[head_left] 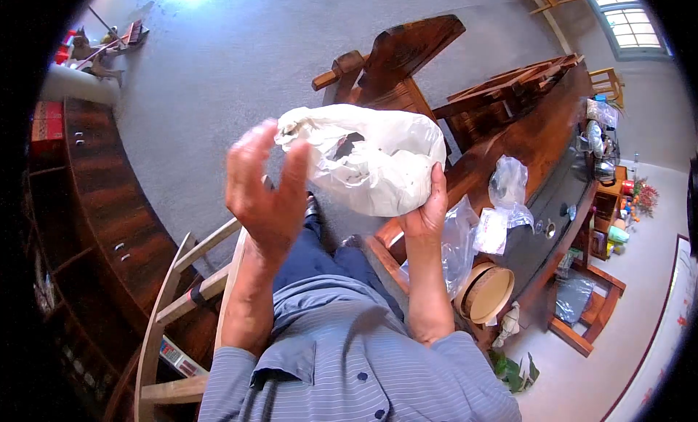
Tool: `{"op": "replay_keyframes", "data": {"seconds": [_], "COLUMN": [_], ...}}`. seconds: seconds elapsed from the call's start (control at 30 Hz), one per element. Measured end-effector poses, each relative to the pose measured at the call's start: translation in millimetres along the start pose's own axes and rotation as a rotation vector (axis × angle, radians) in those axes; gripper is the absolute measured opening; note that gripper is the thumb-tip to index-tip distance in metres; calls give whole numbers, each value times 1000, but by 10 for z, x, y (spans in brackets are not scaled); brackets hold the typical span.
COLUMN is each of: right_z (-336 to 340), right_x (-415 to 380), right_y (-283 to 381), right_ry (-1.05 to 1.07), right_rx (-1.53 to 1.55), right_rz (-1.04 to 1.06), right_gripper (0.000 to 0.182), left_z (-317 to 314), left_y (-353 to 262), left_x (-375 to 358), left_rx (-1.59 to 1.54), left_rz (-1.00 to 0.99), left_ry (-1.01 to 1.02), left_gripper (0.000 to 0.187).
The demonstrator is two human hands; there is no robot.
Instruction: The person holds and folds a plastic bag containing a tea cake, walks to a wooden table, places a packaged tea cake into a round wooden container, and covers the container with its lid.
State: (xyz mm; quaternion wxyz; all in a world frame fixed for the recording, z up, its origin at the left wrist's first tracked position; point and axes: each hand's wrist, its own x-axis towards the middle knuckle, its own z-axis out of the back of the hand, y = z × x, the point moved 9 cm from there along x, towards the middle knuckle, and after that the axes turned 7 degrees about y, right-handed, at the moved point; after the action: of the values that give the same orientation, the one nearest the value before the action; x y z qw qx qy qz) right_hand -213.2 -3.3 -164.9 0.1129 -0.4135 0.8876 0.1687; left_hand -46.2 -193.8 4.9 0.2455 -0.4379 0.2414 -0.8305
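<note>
A crumpled white plastic bag (378, 182) is held up in front of my chest, with a dark opening in its upper left part. My right hand (427, 212) grips the bag's lower right side, its thumb lying up along the plastic. At the left end of the bag is my left hand (265, 185), slightly blurred, with thumb and fingers spread and fingertips right at the bag's edge. What the bag contains is hidden by its folds.
To the right runs a long dark wooden table (480, 160) bearing clear plastic bags (509, 182) and a round tan box (488, 291). A wooden chair (396, 65) stands ahead. Left are a wooden chair frame (156, 342) and a dark cabinet (102, 196).
</note>
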Motion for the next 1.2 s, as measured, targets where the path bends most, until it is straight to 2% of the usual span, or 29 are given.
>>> {"op": "replay_keyframes", "data": {"seconds": [0.03,0.13,0.33,0.4,0.63,0.9,1.03,1.13,1.17,1.2], "right_z": [21,2,37,37,-22,-230,-476,-725,-794,-880], "right_x": [40,160,388,505,840,1039,1204,1409,1493,1594], "right_y": [34,98,125,118,236,440,333,105,3,-116], "right_ry": [-7,-2,-32,32,-29,-154,-111,-54,-43,-30], "right_rx": [-34,-103,-80,7,-49,-122,-128,-120,-121,-122], "right_rz": [24,78,109,71,68,125,92,34,8,-17], "right_gripper": [55,56,53,53,51,49,48,48,48,48], "left_z": [-62,-433,-809,-826,-1033,-1193,-1120,-960,-894,-825], "left_y": [-215,-429,-445,-513,-548,-429,-213,35,154,314], "left_x": [64,103,44,96,298,492,660,924,1023,1098], "left_rx": [80,194,216,137,152,95,77,1,-34,-19], "left_rz": [-130,-90,-119,-183,-229,-263,-283,-171,-145,-98], "left_ry": [89,436,670,665,772,875,890,875,793,761], "left_gripper": [34,41,43,26,21,26,24,32,42,41]}}
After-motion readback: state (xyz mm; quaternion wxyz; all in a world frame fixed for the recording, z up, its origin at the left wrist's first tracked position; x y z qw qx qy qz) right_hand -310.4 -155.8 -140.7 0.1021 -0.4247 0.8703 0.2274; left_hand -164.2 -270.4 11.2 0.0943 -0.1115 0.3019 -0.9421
